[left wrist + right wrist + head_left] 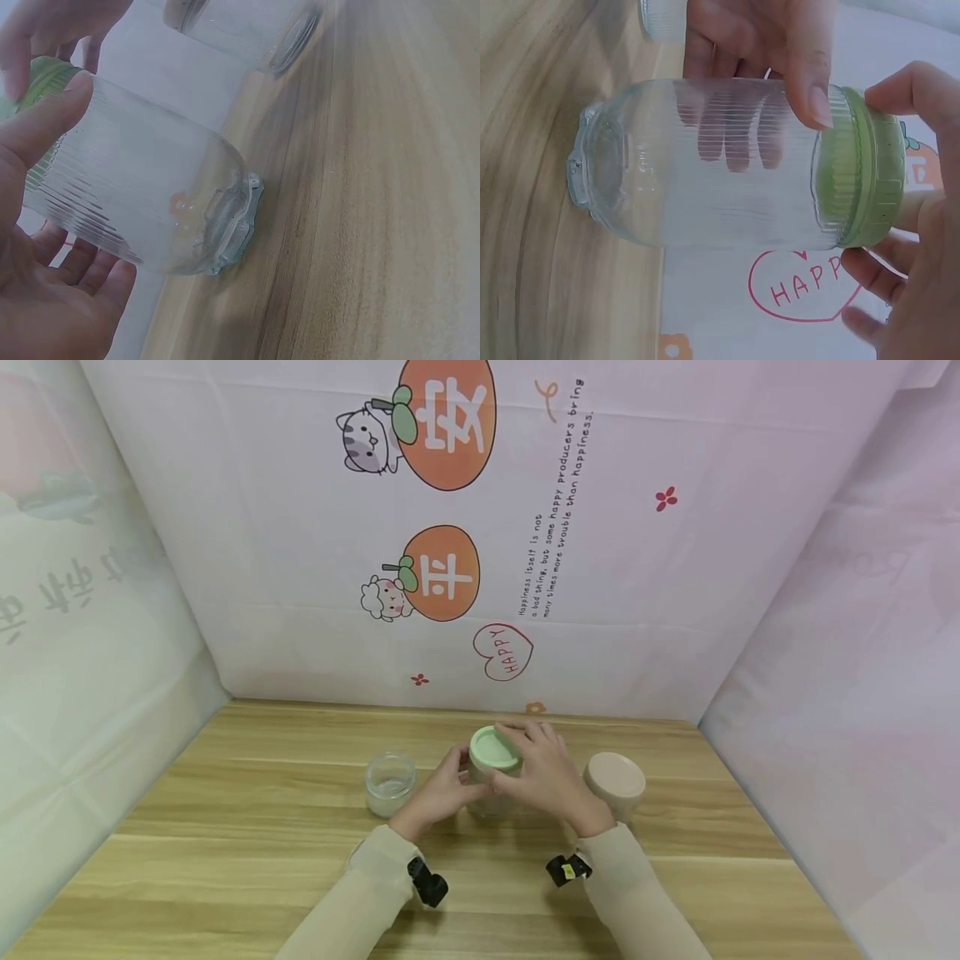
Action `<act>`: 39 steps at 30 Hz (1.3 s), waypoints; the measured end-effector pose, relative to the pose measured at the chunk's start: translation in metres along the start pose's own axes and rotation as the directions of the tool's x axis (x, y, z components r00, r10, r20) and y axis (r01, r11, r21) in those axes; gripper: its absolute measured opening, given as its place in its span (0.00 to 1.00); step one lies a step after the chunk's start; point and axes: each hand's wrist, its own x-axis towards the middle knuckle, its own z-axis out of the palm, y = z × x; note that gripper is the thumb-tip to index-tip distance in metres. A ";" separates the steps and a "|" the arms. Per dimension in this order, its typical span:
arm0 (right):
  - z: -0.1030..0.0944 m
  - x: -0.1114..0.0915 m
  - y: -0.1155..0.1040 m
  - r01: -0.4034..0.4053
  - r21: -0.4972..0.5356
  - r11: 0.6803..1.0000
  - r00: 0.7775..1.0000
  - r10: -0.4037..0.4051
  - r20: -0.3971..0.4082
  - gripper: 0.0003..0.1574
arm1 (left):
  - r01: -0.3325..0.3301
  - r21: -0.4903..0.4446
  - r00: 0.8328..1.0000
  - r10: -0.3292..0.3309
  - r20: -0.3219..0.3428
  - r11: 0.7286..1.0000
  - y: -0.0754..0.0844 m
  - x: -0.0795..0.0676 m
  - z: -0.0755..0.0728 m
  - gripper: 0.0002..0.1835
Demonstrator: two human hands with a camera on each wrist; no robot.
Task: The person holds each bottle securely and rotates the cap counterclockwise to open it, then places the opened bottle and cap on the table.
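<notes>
A ribbed clear glass jar (705, 214) with a green lid (495, 749) is between both hands near the middle of the table. My left hand (444, 792) grips the jar's body, thumb on the near side and fingers behind the glass. At the top, my right hand (546, 775) holds the green lid by its rim, thumb and fingers on opposite sides. In the left wrist view, the jar's footed base is right at the wooden tabletop. The lid sits on the jar's mouth, and no contents show through the glass.
Left of the hands stands a lidless glass jar (391, 787). A jar with a beige lid (617, 775) is close beside the right wrist. Behind the wooden table (247, 827) hangs a printed white cloth (300, 568). A pale rounded edge shows from under the left sleeve.
</notes>
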 end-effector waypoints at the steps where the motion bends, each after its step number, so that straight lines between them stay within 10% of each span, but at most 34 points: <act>1: -0.001 0.000 0.000 0.004 0.017 1.000 1.000 -0.004 0.008 0.44 | 0.001 0.001 1.000 -0.001 0.001 1.000 0.000 0.000 0.000 0.45; 24: -0.005 -0.001 -0.001 0.012 0.158 0.987 0.994 -0.028 0.103 0.45 | -0.028 0.038 0.999 0.028 0.016 0.999 -0.002 0.000 0.000 0.44; 39: 0.002 0.001 -0.007 0.008 -0.030 1.000 0.997 -0.010 -0.078 0.47 | -0.017 0.007 1.000 0.016 0.026 1.000 -0.003 0.001 -0.001 0.43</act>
